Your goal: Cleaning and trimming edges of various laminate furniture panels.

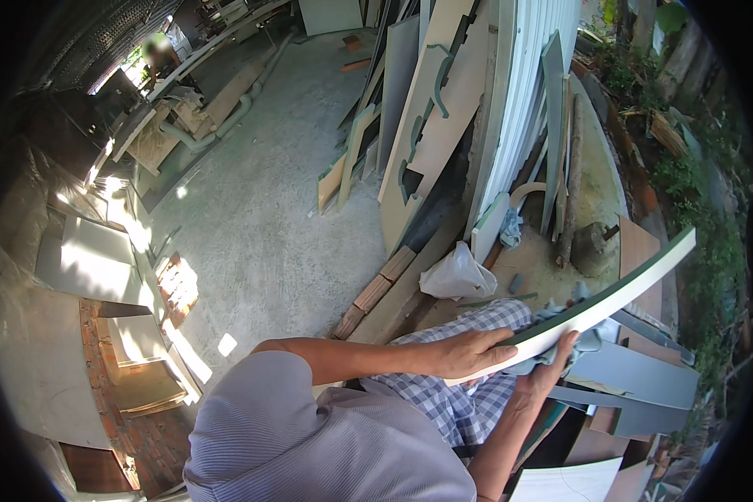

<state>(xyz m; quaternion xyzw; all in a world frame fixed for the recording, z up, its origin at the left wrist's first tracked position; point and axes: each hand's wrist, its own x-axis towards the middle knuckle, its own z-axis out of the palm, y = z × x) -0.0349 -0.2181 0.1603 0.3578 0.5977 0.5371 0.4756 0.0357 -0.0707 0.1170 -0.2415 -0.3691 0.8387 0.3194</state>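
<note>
A long, narrow board (615, 289) with a white face and a dark green edge lies slantwise over my lap, its far end rising to the right. My left hand (475, 353) is closed on its near end, fingers across the top edge. Farther along, my right hand (548, 368) is closed around a grey-blue cloth (592, 341) at the board's lower side, with a fingertip against the white face. The board covers part of the cloth and of the right fingers. Beneath both hands is checked blue-and-white fabric (431, 402) over my legs.
A white plastic bag (458, 274) sits on the ground ahead. Tall board offcuts (431, 109) lean beside a white corrugated sheet (531, 92). Grey panels (636, 376) lie stacked at my right. A wooden stump (594, 249) stands beyond. Another person (161, 63) is far left.
</note>
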